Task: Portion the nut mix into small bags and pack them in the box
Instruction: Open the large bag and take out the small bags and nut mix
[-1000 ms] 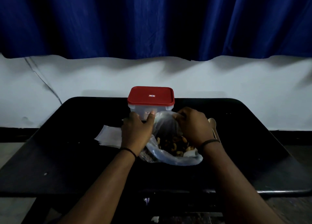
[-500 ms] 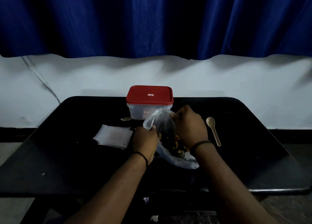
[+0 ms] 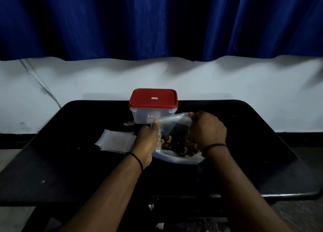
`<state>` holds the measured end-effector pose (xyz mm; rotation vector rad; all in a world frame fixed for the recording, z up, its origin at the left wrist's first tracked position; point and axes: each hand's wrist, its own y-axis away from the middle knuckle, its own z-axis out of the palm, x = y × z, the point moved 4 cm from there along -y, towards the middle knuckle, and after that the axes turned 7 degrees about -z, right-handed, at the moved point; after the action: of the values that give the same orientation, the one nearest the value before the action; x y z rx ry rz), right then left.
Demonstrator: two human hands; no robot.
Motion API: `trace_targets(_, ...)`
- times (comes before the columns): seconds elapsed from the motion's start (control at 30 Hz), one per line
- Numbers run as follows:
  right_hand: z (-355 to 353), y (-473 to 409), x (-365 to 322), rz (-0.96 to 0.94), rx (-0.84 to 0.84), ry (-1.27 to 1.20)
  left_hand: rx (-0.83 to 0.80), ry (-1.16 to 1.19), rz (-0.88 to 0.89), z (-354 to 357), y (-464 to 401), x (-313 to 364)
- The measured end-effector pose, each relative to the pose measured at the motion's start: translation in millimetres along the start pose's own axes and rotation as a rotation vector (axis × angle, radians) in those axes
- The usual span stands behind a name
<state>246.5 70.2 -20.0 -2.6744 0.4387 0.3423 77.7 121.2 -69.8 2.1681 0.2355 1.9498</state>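
Observation:
A large clear plastic bag (image 3: 174, 123) of nut mix (image 3: 181, 146) lies at the middle of the black table (image 3: 70, 170). My left hand (image 3: 146, 140) pinches the bag's left rim. My right hand (image 3: 208, 130) grips the right rim, and the mouth is stretched open between them. Behind the bag stands a clear box with a red lid (image 3: 153, 98), shut. A stack of small flat clear bags (image 3: 116, 142) lies to the left of my left hand.
A small scrap (image 3: 129, 123) lies by the box's left foot. White wall (image 3: 70, 81) and blue curtain (image 3: 157, 21) stand behind the table. The spoon seen earlier is hidden behind my right hand.
Both hands have pulled apart, spreading the bag's mouth wide. My right hand shifted right and now covers the spoon.

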Motion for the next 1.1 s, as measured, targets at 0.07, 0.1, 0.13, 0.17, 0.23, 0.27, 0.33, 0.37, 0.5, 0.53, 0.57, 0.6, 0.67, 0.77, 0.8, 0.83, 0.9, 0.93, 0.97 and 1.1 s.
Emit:
trace_targets(0.07, -4, -2, 4, 0.012, -0.056, 0.005, -0.027, 0.013, 0.036, -7, -3, 6)
trace_targets(0.1, -4, -3, 6, 0.031, -0.079, -0.02, -0.021, 0.024, 0.042, -12, -4, 9)
trace_targets(0.13, -4, -3, 8, 0.048, -0.1, -0.055, -0.015, 0.035, 0.038, -17, -7, 9)
trace_targets(0.17, -2, -5, 11, 0.064, -0.131, -0.093, -0.011, 0.042, 0.023, -21, -11, 9)
trace_targets(0.23, 5, -7, 15, 0.088, -0.217, -0.172, 0.002, 0.056, -0.006, -28, -17, 9)
trace_targets(0.27, 10, -8, 18, 0.114, -0.271, -0.197, 0.0, 0.062, -0.023, -30, -19, 7)
trace_targets(0.33, 20, -9, 26, 0.226, -0.392, -0.244, -0.009, 0.066, -0.077, -31, -21, 2)
trace_targets(0.37, 25, -7, 29, 0.275, -0.443, -0.257, -0.013, 0.07, -0.106, -31, -22, -1)
trace_targets(0.5, 26, -5, 28, 0.087, -0.423, -0.017, -0.02, 0.093, -0.116, -30, -24, -3)
trace_targets(0.53, 24, -6, 23, -0.007, -0.39, 0.02, -0.024, 0.092, -0.119, -30, -26, -3)
trace_targets(0.57, 21, -6, 17, -0.067, -0.36, -0.013, -0.03, 0.089, -0.128, -31, -26, -3)
trace_targets(0.6, 17, -5, 9, -0.101, -0.347, -0.109, -0.036, 0.092, -0.132, -31, -26, -3)
trace_targets(0.67, 15, -2, -7, -0.19, -0.373, -0.312, -0.041, 0.097, -0.132, -32, -27, -3)
trace_targets(0.77, 19, 4, -22, -0.324, -0.431, -0.333, -0.018, 0.123, -0.14, -32, -24, -2)
trace_targets(0.8, 22, 5, -24, -0.33, -0.425, -0.312, -0.024, 0.132, -0.14, -33, -27, -3)
trace_targets(0.83, 23, 5, -25, -0.331, -0.401, -0.28, -0.033, 0.123, -0.141, -33, -28, -3)
trace_targets(0.9, 23, 4, -25, -0.312, -0.304, -0.207, -0.01, 0.053, -0.089, -32, -30, -1)
trace_targets(0.93, 23, 3, -23, -0.289, -0.266, -0.176, 0.036, -0.015, -0.032, -32, -30, 2)
trace_targets(0.97, 23, 2, -21, -0.257, -0.239, -0.168, 0.109, -0.104, 0.019, -33, -26, 4)
trace_targets(1.1, 23, -2, -4, -0.059, -0.148, -0.211, 0.343, -0.119, -0.016, -28, -16, -13)
